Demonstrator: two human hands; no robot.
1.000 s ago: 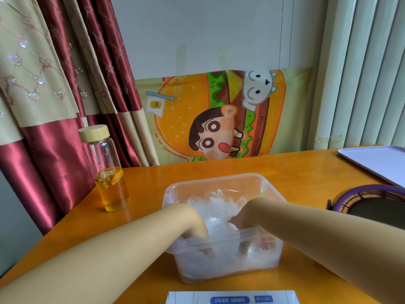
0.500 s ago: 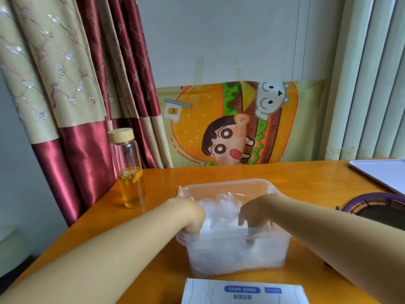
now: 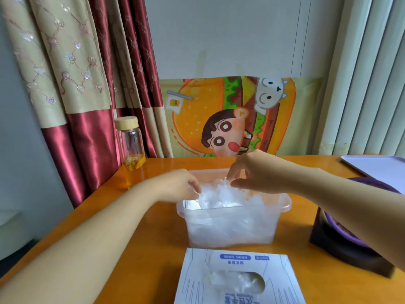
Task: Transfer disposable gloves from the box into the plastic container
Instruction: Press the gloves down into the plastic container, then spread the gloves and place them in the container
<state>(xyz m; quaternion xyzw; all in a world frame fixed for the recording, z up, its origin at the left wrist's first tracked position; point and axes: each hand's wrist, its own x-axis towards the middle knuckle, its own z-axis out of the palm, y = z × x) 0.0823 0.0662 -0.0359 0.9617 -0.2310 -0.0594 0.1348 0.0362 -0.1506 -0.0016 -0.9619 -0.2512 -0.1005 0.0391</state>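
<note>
A clear plastic container [image 3: 232, 229] stands mid-table, heaped with thin transparent disposable gloves [image 3: 221, 197]. My right hand [image 3: 256, 174] hovers over its far side, and thumb and fingertips pinch a wisp of glove film above the pile. My left hand [image 3: 175, 185] is at the container's left rim. Its curled fingertips touch the gloves, and I cannot tell whether they grip. The white and blue glove box [image 3: 238, 262] lies flat just in front of the container. More gloves show through its oval opening.
A glass bottle [image 3: 131, 154] with a wooden lid and yellow liquid stands at the back left near the curtain. A purple round object on a dark base [image 3: 346, 240] sits right of the container. A pale tray [image 3: 377, 168] lies far right.
Both hands have risen from deep inside the container to its top. The right hand now pinches a bit of glove. More of the box shows at the bottom of the view.
</note>
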